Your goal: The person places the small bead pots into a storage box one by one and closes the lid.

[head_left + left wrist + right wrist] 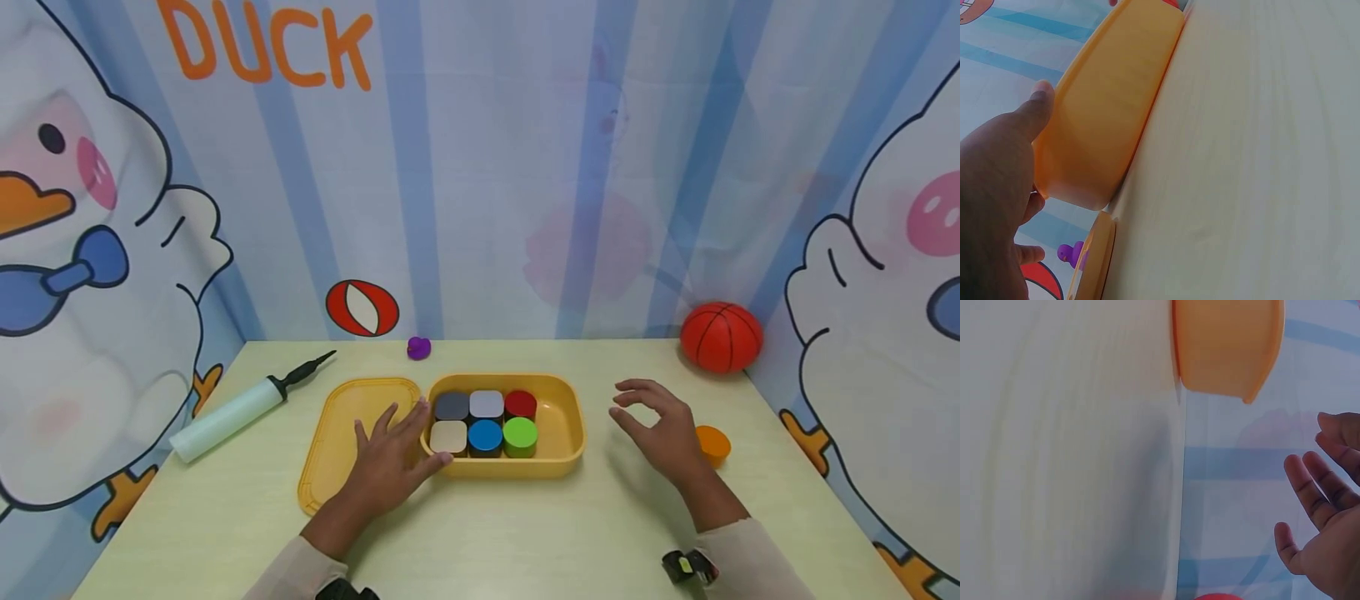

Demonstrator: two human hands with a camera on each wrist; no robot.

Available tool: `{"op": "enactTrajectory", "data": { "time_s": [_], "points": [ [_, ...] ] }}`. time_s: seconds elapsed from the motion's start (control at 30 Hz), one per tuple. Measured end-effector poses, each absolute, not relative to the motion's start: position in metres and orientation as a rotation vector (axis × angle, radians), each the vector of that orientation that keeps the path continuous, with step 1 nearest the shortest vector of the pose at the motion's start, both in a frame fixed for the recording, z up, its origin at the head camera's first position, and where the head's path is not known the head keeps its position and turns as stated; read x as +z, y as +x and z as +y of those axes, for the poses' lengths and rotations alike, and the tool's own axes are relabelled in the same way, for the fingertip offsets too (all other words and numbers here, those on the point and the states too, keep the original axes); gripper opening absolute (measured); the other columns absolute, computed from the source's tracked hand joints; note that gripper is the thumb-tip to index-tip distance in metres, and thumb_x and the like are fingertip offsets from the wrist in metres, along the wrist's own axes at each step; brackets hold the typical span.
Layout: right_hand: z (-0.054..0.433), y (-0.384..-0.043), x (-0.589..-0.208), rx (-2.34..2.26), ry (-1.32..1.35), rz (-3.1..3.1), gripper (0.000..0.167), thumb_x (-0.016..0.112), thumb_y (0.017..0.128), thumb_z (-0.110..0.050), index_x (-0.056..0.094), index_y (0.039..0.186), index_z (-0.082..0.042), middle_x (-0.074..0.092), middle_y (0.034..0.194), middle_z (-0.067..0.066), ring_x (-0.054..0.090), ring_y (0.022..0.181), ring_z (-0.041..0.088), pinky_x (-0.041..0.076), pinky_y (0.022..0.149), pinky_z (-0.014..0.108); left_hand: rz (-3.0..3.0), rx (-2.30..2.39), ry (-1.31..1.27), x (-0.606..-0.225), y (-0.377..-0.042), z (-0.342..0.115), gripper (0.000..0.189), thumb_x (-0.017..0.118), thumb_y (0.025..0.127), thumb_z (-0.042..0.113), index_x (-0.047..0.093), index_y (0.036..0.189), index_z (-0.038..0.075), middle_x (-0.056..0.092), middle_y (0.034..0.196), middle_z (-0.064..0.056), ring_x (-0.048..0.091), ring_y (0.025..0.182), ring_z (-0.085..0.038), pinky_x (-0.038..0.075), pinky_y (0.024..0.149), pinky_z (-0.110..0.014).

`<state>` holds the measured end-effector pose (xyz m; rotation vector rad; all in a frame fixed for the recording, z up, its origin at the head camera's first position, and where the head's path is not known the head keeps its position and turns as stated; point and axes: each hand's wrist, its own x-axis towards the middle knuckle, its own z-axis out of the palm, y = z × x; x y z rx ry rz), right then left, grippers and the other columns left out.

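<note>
A yellow rectangular box [558, 425] stands on the table, holding two rows of small pieces: dark grey [452, 407], light grey [486, 405] and red [521, 405] behind, beige [448, 437], blue [484, 437] and green [520, 437] in front. At its left end rests my left hand [382, 467], fingers spread, thumb on the near rim and index fingertip by the left rim. Below that hand lies a flat yellow lid [330, 433]. Right of the box my right hand [663, 429] hovers, thumb and index apart, holding nothing. An orange round piece [714, 447] is partly hidden behind it.
A mint-green hand pump [232, 421] with a black nozzle lies at the left. Behind the lid sits a small purple duck [418, 348]. A red ball [722, 337] with black lines occupies the back right corner, against the printed curtain [487, 167].
</note>
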<state>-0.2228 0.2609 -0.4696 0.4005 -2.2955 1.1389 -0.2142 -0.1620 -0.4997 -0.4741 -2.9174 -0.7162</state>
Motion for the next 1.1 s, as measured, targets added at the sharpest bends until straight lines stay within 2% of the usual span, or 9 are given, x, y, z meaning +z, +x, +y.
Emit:
{"op": "enactTrajectory", "data": {
  "time_s": [0.2,0.6,0.7,0.77,0.83,0.9,0.93,1.0,1.1],
  "points": [
    [0.279,-0.215,-0.47,1.145,0.37,-2.311,0.018,0.087,0.091,-0.003,0.083,0.107,-0.01,0.079,0.124,0.013,0.061,0.116,-0.01,0.037,0.104,-0.002,-2.908,-0.727,-0.487,-0.501,-0.215,-0.161,0.091,0.06,0.101,0.073,0.032,0.173,0.024,0.034,0.18,0.002,0.022,0.169,-0.047,-0.002,0.12,-0.093],
    [0.317,-0.199,-0.474,1.07,0.21,-2.424,0.022,0.086,0.095,-0.009,0.083,0.116,-0.008,0.077,0.131,0.013,0.046,0.119,-0.026,0.031,0.105,-0.002,-2.932,-0.708,-0.47,-0.5,-0.215,-0.16,0.092,0.059,0.101,0.074,0.031,0.173,0.025,0.034,0.18,0.002,0.021,0.169,-0.046,-0.002,0.121,-0.092],
    [0.327,-0.197,-0.474,1.086,0.106,-2.49,0.026,0.083,0.1,-0.02,0.081,0.122,-0.008,0.073,0.139,0.012,0.045,0.122,-0.02,0.041,0.117,0.021,-2.917,-0.726,-0.462,-0.5,-0.214,-0.159,0.092,0.062,0.1,0.073,0.033,0.173,0.025,0.035,0.179,0.001,0.022,0.169,-0.046,-0.002,0.122,-0.091],
    [0.334,-0.195,-0.474,1.12,0.046,-2.521,0.031,0.081,0.102,-0.025,0.079,0.126,-0.007,0.071,0.143,0.013,0.049,0.13,-0.005,0.044,0.123,0.047,-2.91,-0.725,-0.466,-0.501,-0.213,-0.159,0.092,0.062,0.1,0.073,0.033,0.173,0.024,0.036,0.179,0.001,0.023,0.169,-0.046,-0.001,0.121,-0.092],
    [0.34,-0.194,-0.474,1.161,0.003,-2.542,0.035,0.079,0.103,-0.027,0.077,0.13,-0.004,0.068,0.147,0.016,0.051,0.139,0.015,0.041,0.121,0.07,-2.903,-0.728,-0.477,-0.502,-0.214,-0.159,0.092,0.061,0.1,0.074,0.033,0.173,0.024,0.036,0.179,0.001,0.023,0.168,-0.047,-0.001,0.121,-0.092],
    [0.345,-0.194,-0.474,1.186,-0.013,-2.551,0.038,0.078,0.104,-0.027,0.076,0.132,-0.002,0.065,0.15,0.019,0.049,0.142,0.031,0.035,0.119,0.079,-2.906,-0.721,-0.477,-0.502,-0.214,-0.159,0.093,0.06,0.1,0.075,0.032,0.173,0.025,0.035,0.179,0.001,0.023,0.169,-0.047,-0.001,0.121,-0.092],
    [0.347,-0.194,-0.475,1.182,-0.015,-2.558,0.038,0.078,0.104,-0.027,0.075,0.133,-0.002,0.065,0.151,0.019,0.047,0.142,0.035,0.035,0.119,0.079,-2.909,-0.717,-0.474,-0.502,-0.214,-0.159,0.093,0.059,0.1,0.075,0.032,0.173,0.025,0.035,0.179,0.002,0.023,0.169,-0.047,-0.001,0.121,-0.092],
    [0.352,-0.194,-0.478,1.166,0.002,-2.564,0.039,0.078,0.104,-0.028,0.076,0.132,-0.002,0.065,0.15,0.02,0.048,0.141,0.022,0.038,0.117,0.077,-2.916,-0.717,-0.47,-0.501,-0.214,-0.16,0.093,0.059,0.1,0.075,0.031,0.173,0.025,0.034,0.18,0.002,0.022,0.169,-0.046,-0.003,0.122,-0.091],
    [0.36,-0.194,-0.483,1.111,0.055,-2.558,0.037,0.08,0.102,-0.028,0.077,0.13,-0.003,0.068,0.147,0.017,0.044,0.131,-0.008,0.045,0.12,0.045,-2.931,-0.7,-0.467,-0.499,-0.214,-0.162,0.093,0.058,0.1,0.075,0.03,0.174,0.026,0.033,0.18,0.003,0.021,0.169,-0.046,-0.003,0.122,-0.091]
  ]
}}
